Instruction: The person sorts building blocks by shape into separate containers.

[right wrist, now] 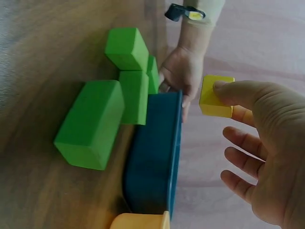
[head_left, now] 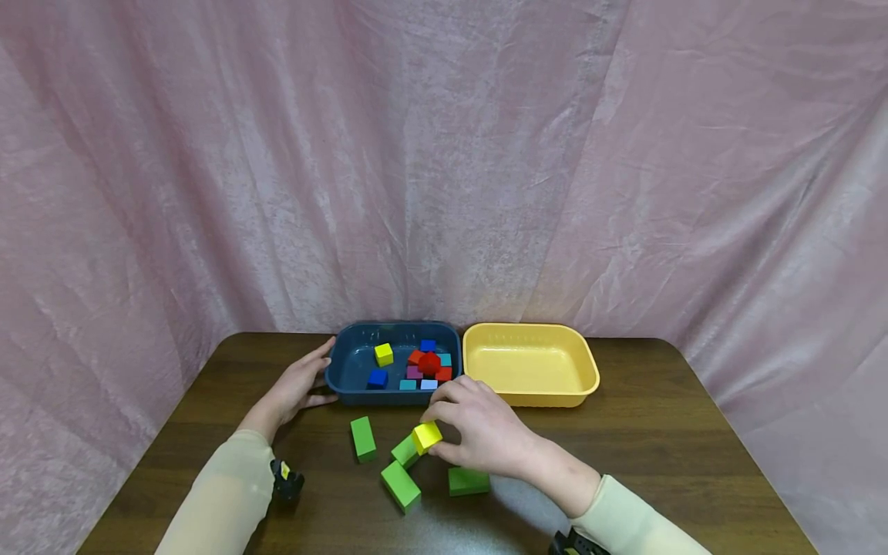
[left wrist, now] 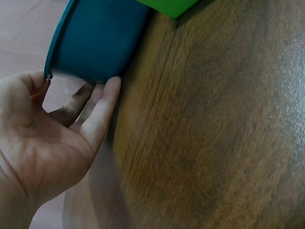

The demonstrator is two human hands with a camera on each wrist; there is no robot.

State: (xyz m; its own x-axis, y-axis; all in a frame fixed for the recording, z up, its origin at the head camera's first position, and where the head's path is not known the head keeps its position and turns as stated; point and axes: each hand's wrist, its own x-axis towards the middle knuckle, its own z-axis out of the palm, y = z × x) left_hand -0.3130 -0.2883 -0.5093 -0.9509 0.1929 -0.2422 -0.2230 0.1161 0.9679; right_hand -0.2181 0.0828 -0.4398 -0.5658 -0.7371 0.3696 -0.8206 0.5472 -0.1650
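The right hand [head_left: 486, 432] is pinching a yellow cube [head_left: 427, 437] in its fingers, apparently above the green blocks [head_left: 400, 486]; the blue tray [head_left: 388, 398] is lying just beyond, lengthwise left to right. The left hand [head_left: 294, 389] is resting uncurled against its left end.

Two trays [head_left: 388, 397], four green blocks [head_left: 400, 486], two yellow cubes [head_left: 427, 437], two blue blocks [head_left: 378, 378], three red pieces [head_left: 429, 363]
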